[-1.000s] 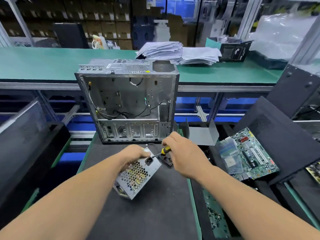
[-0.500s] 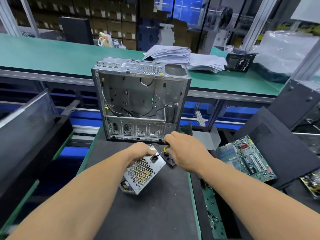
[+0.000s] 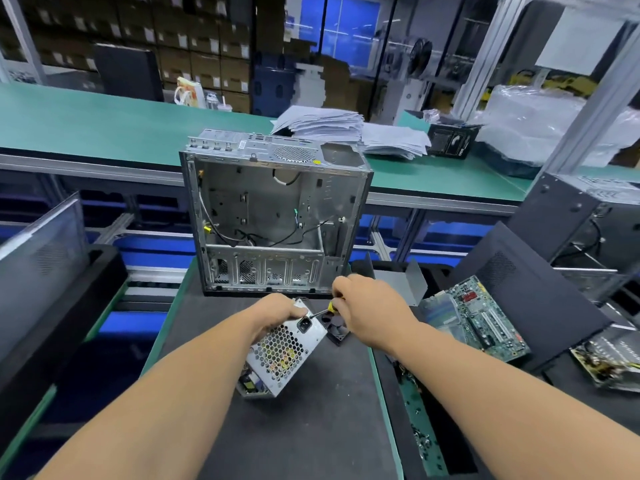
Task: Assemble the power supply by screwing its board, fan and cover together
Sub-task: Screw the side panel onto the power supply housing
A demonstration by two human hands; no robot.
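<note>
Warehouse-type room, stacked cartons at the back, long green bench across the middle w/ paper piles. I'm at a dark-matted worktop (image 3: 277,441), empty PC chassis (image 3: 275,220) standing open-side toward me at its far end.

Head view, only one I've got. My left hand (image 3: 277,311) grips the power supply (image 3: 282,353) by its upper corner, fingers curled over the top edge, unit tilted on one lower corner on the mat, mesh face + socket toward me. My right hand (image 3: 372,311) is closed round the screwdriver (image 3: 323,310), yellow/black handle just poking out of the grip, shaft angled down-left, tip at the PSU's top corner next to the socket.

Vs a sec ago: not much. PSU sits a bit more upright and closer to the chassis, driver tip in about the same spot on that corner, both grips unchanged. The view lifted, so the scene looks shifted. I read that as mid-way on driving a corner screw, prob. cover-to-case, no new part added.

Hard to tell: the screw itself is too small to see, so can't say if it's seated. Small black fan (image 3: 334,329) lies on the mat right behind the PSU, partly under my right hand; looks not yet fitted, but can't be sure. Board only glimpsed through the mesh and the open lower end. Motherboard (image 3: 485,323) off to the right, not part of this.
</note>
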